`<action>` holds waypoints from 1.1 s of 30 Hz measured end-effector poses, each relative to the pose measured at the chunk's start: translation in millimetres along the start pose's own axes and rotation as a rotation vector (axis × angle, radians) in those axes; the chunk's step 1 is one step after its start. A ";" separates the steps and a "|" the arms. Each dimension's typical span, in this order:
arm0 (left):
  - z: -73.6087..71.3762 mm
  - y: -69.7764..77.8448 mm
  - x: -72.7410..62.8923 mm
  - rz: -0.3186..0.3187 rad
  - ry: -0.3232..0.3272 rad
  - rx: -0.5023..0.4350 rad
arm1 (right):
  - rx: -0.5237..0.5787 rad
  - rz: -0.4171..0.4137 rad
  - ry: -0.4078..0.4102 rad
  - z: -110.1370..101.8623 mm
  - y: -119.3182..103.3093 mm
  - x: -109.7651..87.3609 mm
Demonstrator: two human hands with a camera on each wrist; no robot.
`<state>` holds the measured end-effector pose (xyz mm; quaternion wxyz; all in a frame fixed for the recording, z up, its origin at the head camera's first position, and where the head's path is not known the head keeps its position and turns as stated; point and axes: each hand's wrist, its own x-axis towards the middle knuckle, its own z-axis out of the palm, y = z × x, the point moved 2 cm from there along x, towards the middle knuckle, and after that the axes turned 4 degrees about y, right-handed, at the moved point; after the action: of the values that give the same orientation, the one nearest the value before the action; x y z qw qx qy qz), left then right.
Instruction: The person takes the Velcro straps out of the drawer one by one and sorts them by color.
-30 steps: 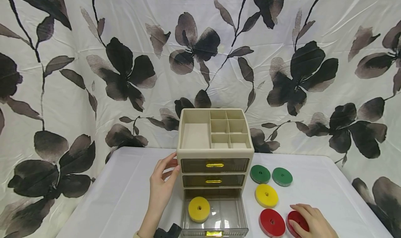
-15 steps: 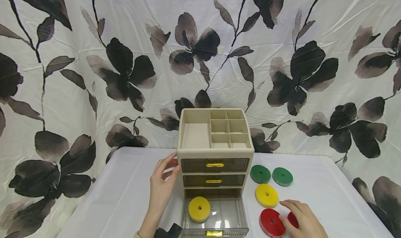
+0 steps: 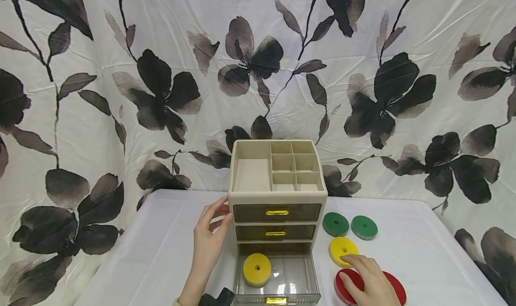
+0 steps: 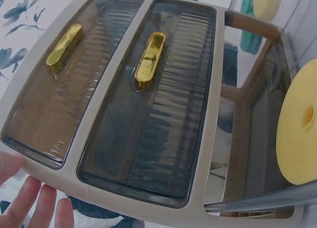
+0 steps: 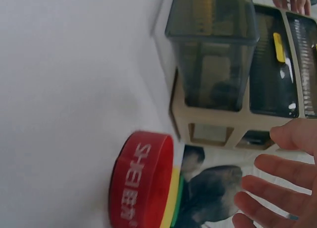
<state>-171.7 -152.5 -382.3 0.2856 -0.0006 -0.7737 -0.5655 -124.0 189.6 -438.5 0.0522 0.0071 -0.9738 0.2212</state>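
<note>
My left hand point(image 3: 210, 236) touches the left side of a cream desktop drawer organizer point(image 3: 278, 196), its thumb by the front corner. The bottom clear drawer point(image 3: 292, 270) is pulled out and bears a flat yellow roll point(image 3: 251, 275) with a small centre hole. In the head view my right hand point(image 3: 370, 282), empty, is over two red rolls; one red roll point(image 3: 341, 290) shows at its left, the other red roll point(image 3: 398, 288) at its right. Its fingertips overlap a second yellow roll point(image 3: 337, 248). The right wrist view shows spread fingers and white lettering on a red roll point(image 5: 133, 183).
Two green rolls point(image 3: 335, 225) lie on the white-covered table point(image 3: 427, 239) right of the organizer. Two dark-fronted drawers point(image 3: 276, 213) above the pulled-out one are closed. The compartmented top point(image 3: 251, 174) holds nothing. A floral cloth point(image 3: 290, 104) hangs behind.
My right hand has moved left from the right red roll, across the red rolls to the yellow roll on the table. The left hand and organizer have stayed put.
</note>
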 end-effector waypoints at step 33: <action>1.1 -2.8 1.0 -0.009 -0.011 -0.037 | 0.157 -0.299 0.069 34.7 -84.8 -1.4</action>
<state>-173.9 -152.9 -384.6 0.2788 -0.0054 -0.7645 -0.5811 -122.9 98.1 -433.2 0.1171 0.1485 -0.9393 0.2863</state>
